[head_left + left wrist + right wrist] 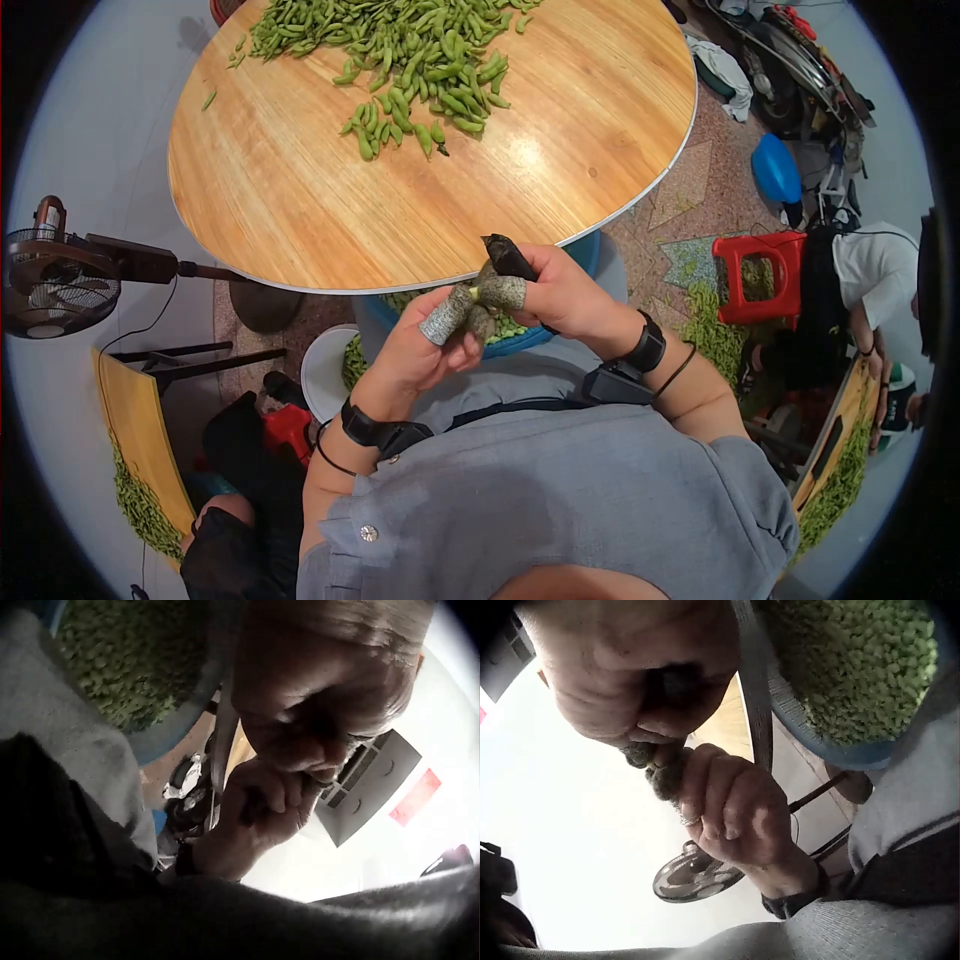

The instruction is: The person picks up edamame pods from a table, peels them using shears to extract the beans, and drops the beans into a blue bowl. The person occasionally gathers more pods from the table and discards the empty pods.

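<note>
My left hand (pixel 412 345) and right hand (pixel 572 290) meet in front of my lap, just off the near edge of the round wooden table (pixel 300 205). Grey speckled wraps cover both thumbs. Between the thumb tips shows a small yellow-green bit of a soybean pod (pixel 475 293), pinched by both hands and mostly hidden. Black wrapping with a pointed end (pixel 512 258) sits over the right forefinger. Both wrist views show curled fingers close together. Beneath the hands, a blue tub (pixel 535 342) contains shelled green beans (pixel 855 667).
Green pods (pixel 420 50) lie heaped across the table's far side. A white bucket (pixel 325 375) stands at left, near a fan (pixel 65 285). On the right are a red stool (pixel 765 265), pods on the floor (pixel 710 330) and a seated person (pixel 875 270).
</note>
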Demonstrator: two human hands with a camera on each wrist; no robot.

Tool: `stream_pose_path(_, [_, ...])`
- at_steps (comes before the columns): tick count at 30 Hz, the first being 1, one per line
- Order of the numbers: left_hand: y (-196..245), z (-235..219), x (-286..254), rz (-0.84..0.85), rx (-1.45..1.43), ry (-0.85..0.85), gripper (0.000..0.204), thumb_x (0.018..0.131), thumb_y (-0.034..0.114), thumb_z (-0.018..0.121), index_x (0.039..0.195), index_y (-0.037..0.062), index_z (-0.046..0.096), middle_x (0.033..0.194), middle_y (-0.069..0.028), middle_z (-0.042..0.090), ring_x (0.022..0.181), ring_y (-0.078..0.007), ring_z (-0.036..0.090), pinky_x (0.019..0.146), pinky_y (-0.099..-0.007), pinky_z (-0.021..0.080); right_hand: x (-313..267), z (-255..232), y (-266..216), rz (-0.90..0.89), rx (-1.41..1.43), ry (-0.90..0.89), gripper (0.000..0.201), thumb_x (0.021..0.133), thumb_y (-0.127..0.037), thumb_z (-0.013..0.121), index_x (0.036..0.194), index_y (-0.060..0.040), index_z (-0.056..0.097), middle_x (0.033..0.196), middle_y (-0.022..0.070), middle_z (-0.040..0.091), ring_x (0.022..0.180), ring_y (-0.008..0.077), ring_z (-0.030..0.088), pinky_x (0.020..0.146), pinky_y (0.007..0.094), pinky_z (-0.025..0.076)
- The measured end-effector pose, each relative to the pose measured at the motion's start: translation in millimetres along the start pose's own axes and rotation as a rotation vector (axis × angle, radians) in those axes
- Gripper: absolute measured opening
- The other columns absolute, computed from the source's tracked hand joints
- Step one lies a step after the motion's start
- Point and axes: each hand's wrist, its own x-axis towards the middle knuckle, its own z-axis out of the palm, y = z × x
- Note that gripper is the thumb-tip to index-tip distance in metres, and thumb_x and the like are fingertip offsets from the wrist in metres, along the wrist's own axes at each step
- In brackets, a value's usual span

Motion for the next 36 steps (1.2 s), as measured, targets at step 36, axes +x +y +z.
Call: stream_pose_path(36, [-33.4, -19.7, 11.4, -0.172, -0.14, 0.118, 0.008, 0.095, 0.009, 0.046, 0.095, 0.0074, 0.054, 0.064, 0.0019, 0.044, 0.046, -0.0077, 0.033, 0.046, -0.0234, 0.033, 0.5, -8.3, 52.5, -0.393, -0.868, 0.242, 0.026, 0.072, -0.015, 0.068, 0.089, 0.0003, 0.057, 0.075, 0.0175, 0.059, 0.067, 0.0322, 0.059, 0.063, 0.0365, 0.048])
